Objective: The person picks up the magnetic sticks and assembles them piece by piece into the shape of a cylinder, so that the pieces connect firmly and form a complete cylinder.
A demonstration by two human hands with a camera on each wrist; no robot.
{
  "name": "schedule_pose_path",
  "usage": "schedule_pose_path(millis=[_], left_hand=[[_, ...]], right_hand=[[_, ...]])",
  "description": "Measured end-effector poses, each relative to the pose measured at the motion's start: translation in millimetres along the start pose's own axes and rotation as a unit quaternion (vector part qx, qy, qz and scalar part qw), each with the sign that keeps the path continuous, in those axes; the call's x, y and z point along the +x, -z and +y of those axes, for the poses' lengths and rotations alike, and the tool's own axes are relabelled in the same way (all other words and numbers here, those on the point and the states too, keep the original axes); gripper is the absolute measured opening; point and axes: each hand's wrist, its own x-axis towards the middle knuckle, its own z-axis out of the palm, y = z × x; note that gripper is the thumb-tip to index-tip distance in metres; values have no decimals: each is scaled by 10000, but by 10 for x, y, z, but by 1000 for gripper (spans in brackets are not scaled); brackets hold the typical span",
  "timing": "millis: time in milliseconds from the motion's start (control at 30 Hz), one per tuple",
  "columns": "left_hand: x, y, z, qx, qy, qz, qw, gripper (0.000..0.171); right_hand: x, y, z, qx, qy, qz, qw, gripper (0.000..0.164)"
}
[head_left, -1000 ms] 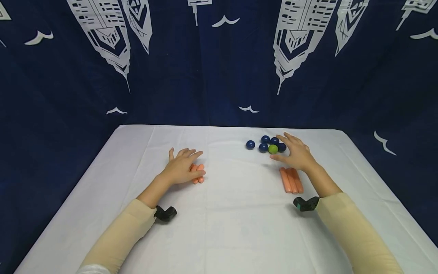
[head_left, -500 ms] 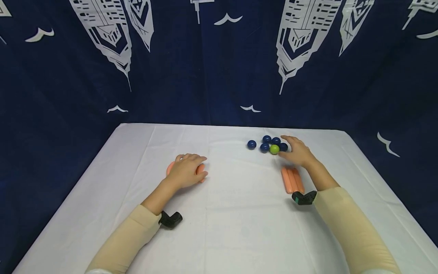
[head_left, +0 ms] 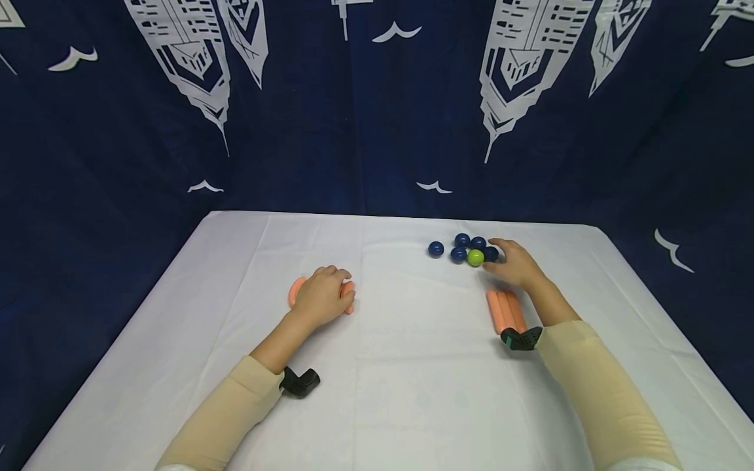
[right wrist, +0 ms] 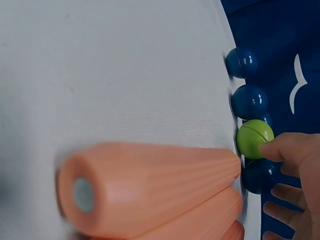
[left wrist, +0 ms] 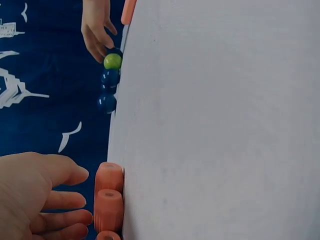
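My left hand point(head_left: 321, 297) hovers over a group of orange sausage-shaped sticks and hides part of them. One stick point(head_left: 296, 292) shows beyond its left side and another point(head_left: 349, 289) by the thumb. In the left wrist view, loosely bent fingers lie beside the stick ends point(left wrist: 109, 210), with a gap between. My right hand point(head_left: 518, 265) is at the ball cluster, thumb and fingers spread around a dark blue ball point(head_left: 491, 253). In the right wrist view its thumb overlaps a green ball point(right wrist: 254, 137); whether it touches is unclear.
Several more blue balls point(head_left: 458, 255) sit left of the right hand, with one blue ball point(head_left: 436, 249) set apart. More orange sticks point(head_left: 505, 311) lie side by side below the right hand. A white cloth point(head_left: 406, 366) covers the table; a dark blue curtain point(head_left: 353, 131) hangs behind.
My left hand has shifted right and slightly nearer over the orange sticks, uncovering one at its left, and its fingers have bent. The right hand has lowered and its fingers have drawn closer around the blue ball.
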Motion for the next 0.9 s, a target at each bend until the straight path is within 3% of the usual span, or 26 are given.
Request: schedule_pose_path(millis=[133,267,367,567,800,900], left_hand=[[-19,-17,43,-78,133,261,9995,15],[-20,-40,81,15,232,336,9992,9],[-8,-53,103,182,270,321,9990,10],[44,-73,159,544,191,264,9980,28],[74,-114,228,865,394,-128,9954,25],[66,-133,245,825,345,-128,9959,26]], right_hand=[[11,-13,13,-29,19,27,10000,67],[29,-25,22,-33,74,56,10000,65],[44,-33,33,-53,119,114,9999,63],[56,-31,63,-42,102,205,9997,60],[72,-81,82,-47,-50,326,9994,57],[70,-107,91,-46,-112,460,9989,56]])
